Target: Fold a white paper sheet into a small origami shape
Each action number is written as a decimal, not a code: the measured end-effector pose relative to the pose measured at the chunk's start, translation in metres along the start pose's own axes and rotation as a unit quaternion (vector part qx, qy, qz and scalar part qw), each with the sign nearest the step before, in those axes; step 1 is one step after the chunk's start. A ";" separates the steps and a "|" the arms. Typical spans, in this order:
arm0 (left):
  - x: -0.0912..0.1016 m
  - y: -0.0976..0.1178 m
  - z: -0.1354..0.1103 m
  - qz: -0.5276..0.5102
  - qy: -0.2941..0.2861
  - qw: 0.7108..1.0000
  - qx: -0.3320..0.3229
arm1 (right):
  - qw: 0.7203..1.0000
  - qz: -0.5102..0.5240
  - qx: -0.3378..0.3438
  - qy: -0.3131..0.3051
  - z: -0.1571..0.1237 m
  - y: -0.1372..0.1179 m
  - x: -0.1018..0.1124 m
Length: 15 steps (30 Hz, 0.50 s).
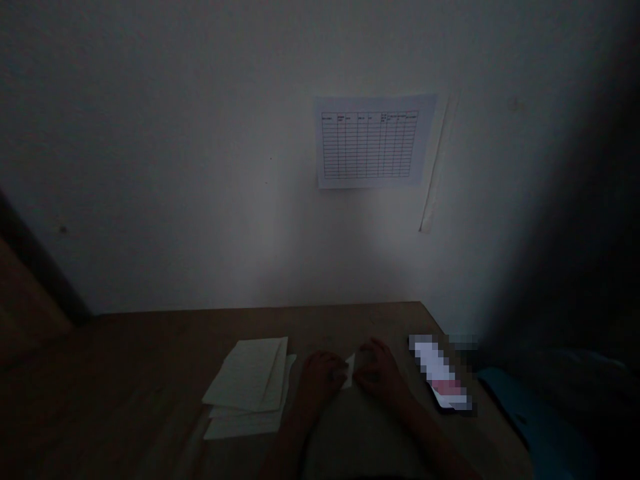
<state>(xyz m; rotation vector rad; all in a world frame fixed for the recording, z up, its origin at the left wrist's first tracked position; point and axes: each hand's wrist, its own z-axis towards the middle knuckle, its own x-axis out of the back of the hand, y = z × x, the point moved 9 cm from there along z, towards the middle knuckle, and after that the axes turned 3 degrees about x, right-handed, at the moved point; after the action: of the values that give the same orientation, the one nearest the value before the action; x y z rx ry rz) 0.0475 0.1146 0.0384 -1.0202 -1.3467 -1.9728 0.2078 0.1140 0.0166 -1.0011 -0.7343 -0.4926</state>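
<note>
A small piece of white paper (349,374), seemingly folded, lies on the wooden table between my two hands. My left hand (321,375) has its bent fingers closed on the paper's left side. At the right edge, the thumb and fingers of my right hand (379,371) pinch the same paper. The dim light hides the exact fingertip contact. Just left of my left hand rests a loose stack of white paper sheets (249,375), fanned unevenly.
A phone (440,377) with a lit, blurred-out screen lies by the table's right side. Past that edge is a blue object (537,420). The wooden table (125,380) meets a pale wall, where a printed table sheet (373,141) hangs.
</note>
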 end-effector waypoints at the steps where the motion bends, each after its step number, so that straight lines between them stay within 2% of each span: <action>1: 0.001 0.001 0.000 -0.002 0.000 1.000 0.002 | 1.000 -0.001 0.001 0.000 0.000 0.000 0.000; 6: 0.001 0.001 -0.001 0.000 -0.007 1.000 0.012 | 1.000 -0.024 -0.001 -0.013 0.001 -0.002 -0.003; 15: -0.003 -0.006 0.003 -0.007 -0.005 1.000 0.002 | 0.994 -0.090 -0.053 0.019 0.006 0.001 0.002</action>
<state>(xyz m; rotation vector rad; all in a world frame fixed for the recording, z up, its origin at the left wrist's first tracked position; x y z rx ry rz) 0.0453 0.1197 0.0332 -1.0217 -1.3661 -1.9763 0.2085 0.1198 0.0196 -1.0258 -0.7749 -0.7124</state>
